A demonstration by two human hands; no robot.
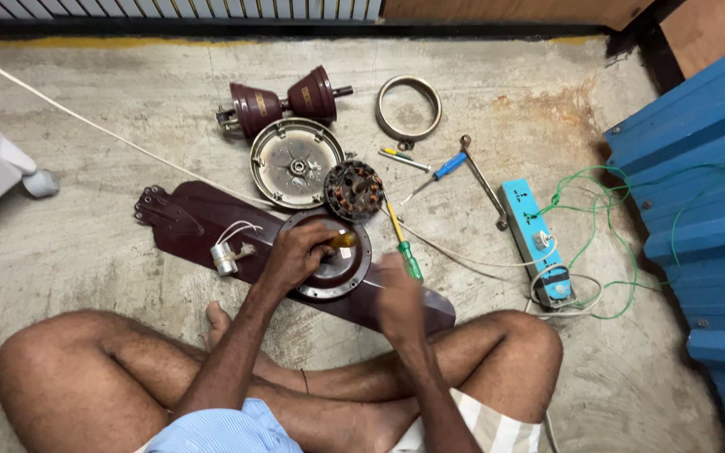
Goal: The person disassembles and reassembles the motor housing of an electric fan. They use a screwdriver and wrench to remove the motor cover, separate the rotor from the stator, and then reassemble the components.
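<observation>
Sitting cross-legged on concrete, a person works on a stripped ceiling fan.

Left hand (295,254) fingers curled, pinching a small yellow-handled tool (341,240) against the round maroon motor cover (337,283), frame centre, atop a fan blade (190,220). Right hand (399,295) blurred; fingers' state unclear. Green screwdriver (406,252) just beside it. Copper-wound stator (353,190) above.

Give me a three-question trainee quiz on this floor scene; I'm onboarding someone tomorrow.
1. True or false: the left hand rests on the round maroon cover.
2. Which tool lies nearest the right hand? A) blue-handled screwdriver B) green-handled screwdriver C) spanner
3. What colour is the extension board?

Key: 1 true; 2 B; 3 light blue.
</observation>
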